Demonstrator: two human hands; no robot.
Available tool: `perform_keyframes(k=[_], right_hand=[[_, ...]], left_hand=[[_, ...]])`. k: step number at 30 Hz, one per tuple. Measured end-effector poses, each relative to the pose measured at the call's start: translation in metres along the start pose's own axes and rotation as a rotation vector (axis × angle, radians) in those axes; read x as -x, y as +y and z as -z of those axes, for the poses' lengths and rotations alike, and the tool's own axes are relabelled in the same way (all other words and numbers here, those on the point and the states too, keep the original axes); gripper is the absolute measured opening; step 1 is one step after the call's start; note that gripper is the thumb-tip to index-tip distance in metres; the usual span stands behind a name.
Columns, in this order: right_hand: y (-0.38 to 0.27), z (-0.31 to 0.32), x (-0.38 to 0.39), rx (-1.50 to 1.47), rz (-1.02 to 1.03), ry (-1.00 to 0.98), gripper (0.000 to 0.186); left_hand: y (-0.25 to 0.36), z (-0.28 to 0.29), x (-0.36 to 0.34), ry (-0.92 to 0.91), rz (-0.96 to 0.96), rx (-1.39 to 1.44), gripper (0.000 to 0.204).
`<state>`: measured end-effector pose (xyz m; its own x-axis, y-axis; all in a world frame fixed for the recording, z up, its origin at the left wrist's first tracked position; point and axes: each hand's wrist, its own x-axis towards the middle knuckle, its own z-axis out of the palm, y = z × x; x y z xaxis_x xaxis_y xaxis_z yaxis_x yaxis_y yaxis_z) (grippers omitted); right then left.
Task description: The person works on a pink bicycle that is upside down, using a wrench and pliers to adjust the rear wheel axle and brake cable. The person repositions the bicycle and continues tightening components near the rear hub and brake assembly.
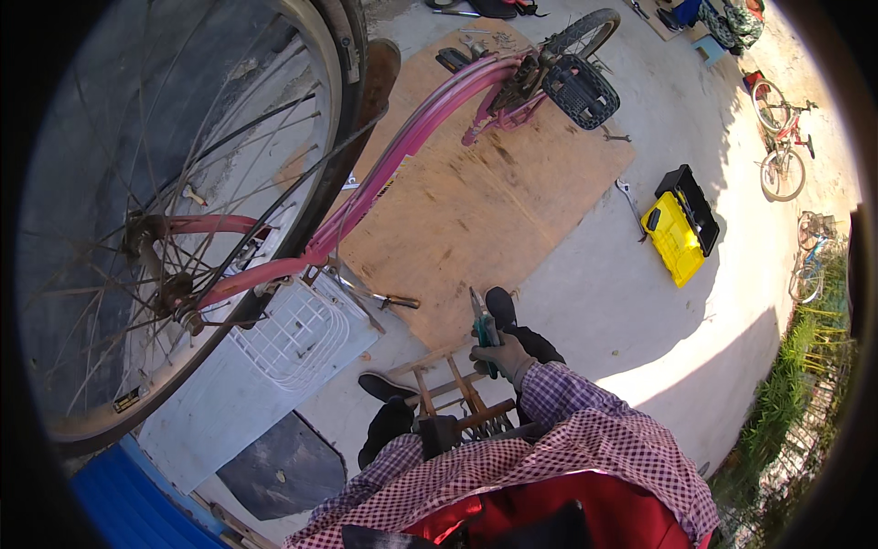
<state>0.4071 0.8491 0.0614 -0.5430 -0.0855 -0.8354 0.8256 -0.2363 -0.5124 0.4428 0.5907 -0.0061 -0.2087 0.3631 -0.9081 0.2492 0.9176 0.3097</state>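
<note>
My right hand (512, 357), in a greyish glove, is closed around a pair of green-handled pliers (486, 340). Their jaws point up and away from me, over the near edge of a worn plywood board (457, 210). My left sleeve (393, 460) lies low beside a wooden folding stool (466, 389), but I cannot make out the left hand. An upside-down pink bicycle frame (402, 156) stretches across the board. Its large spoked wheel (342, 137) looms close on the left. A wire basket (293, 334) sits below the pink fork (265, 274).
A yellow and black toolbox (677, 242) stands open at the right, with an adjustable wrench (629, 203) beside it. A screwdriver (398, 300) lies near the board's left edge. More bicycles (782, 151) and plants (786, 384) line the far right.
</note>
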Motion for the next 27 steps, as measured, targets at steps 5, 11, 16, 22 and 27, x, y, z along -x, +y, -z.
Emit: perform_keyframes(k=[5, 11, 16, 22, 27], right_hand=[[-0.058, -0.012, 0.064, 0.252, 0.016, -0.030, 0.052], [-0.114, -0.017, 0.121, 0.598, 0.051, -0.063, 0.072], [-0.146, -0.014, 0.135, 0.858, 0.058, -0.127, 0.070], [-0.171, -0.033, 0.131, 1.120, 0.047, -0.150, 0.073], [-0.161, -0.075, 0.137, 1.201, 0.062, -0.119, 0.073]], left_hand=[[0.019, -0.016, 0.083, 0.020, 0.018, 0.045, 0.052], [0.044, -0.034, 0.160, 0.054, 0.021, 0.119, 0.052], [0.057, -0.058, 0.199, 0.103, 0.037, 0.272, 0.052], [0.059, -0.078, 0.206, 0.201, 0.088, 0.488, 0.052], [0.013, -0.103, 0.217, 0.326, 0.267, 0.794, 0.049]])
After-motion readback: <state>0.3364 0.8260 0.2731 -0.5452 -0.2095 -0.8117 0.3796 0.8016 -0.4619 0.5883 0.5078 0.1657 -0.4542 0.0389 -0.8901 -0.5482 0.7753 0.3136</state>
